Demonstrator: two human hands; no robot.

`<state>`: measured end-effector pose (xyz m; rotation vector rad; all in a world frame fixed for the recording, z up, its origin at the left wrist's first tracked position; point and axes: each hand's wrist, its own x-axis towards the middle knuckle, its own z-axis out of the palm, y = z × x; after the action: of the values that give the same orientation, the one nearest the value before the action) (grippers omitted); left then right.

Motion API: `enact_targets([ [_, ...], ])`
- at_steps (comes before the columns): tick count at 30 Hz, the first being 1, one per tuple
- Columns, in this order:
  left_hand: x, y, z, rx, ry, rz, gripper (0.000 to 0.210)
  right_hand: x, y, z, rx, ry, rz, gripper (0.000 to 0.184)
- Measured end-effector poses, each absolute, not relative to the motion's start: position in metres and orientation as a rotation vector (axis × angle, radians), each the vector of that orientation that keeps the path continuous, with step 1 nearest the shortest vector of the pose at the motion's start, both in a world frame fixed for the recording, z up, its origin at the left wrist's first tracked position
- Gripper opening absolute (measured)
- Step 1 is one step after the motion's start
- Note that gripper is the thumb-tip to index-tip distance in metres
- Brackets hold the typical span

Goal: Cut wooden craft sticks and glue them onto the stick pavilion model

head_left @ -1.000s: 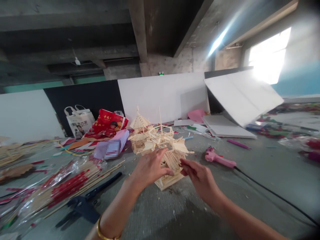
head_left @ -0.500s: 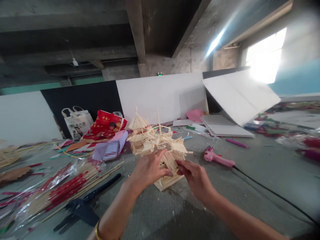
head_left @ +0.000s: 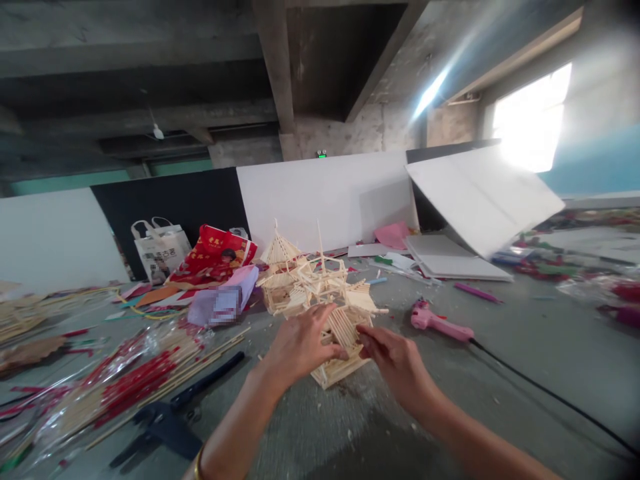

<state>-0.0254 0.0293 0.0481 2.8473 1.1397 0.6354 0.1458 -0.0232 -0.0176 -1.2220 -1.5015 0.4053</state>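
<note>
A model building of pale wooden sticks point(head_left: 325, 283) stands in the middle, with a pointed roof point(head_left: 278, 248) at its back left. On its near side lies a slanted slatted stick panel point(head_left: 341, 328). My left hand point(head_left: 303, 343) grips this panel from the left, its fingers at the upper edge and its thumb at the lower one. From the right, my right hand point(head_left: 393, 353) pinches the panel's edge between thumb and forefinger. The fingertips partly hide that spot. Below the panel, the model's square stick base point(head_left: 345, 371) shows.
A pink glue gun point(head_left: 440, 321) with a black cord lies to the right. At lower left are a dark blue glue gun point(head_left: 167, 427) and bagged red and plain sticks point(head_left: 135, 377). A red bag point(head_left: 213, 257) and white boards point(head_left: 453, 257) are behind.
The whole view has shifted slightly, so everything sits a little lower and farther right. Both hands keep nearly the same hold on the panel.
</note>
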Motion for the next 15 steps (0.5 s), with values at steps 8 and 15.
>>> enact_targets([
  [8,-0.025,0.031,0.046,2.842,1.145,0.663,0.072,0.142,-0.008,-0.019,-1.232,-1.367,0.771,0.035],
  [15,-0.026,0.028,0.047,2.841,1.134,0.661,0.071,0.145,-0.012,-0.018,-1.171,-1.273,0.864,0.032],
])
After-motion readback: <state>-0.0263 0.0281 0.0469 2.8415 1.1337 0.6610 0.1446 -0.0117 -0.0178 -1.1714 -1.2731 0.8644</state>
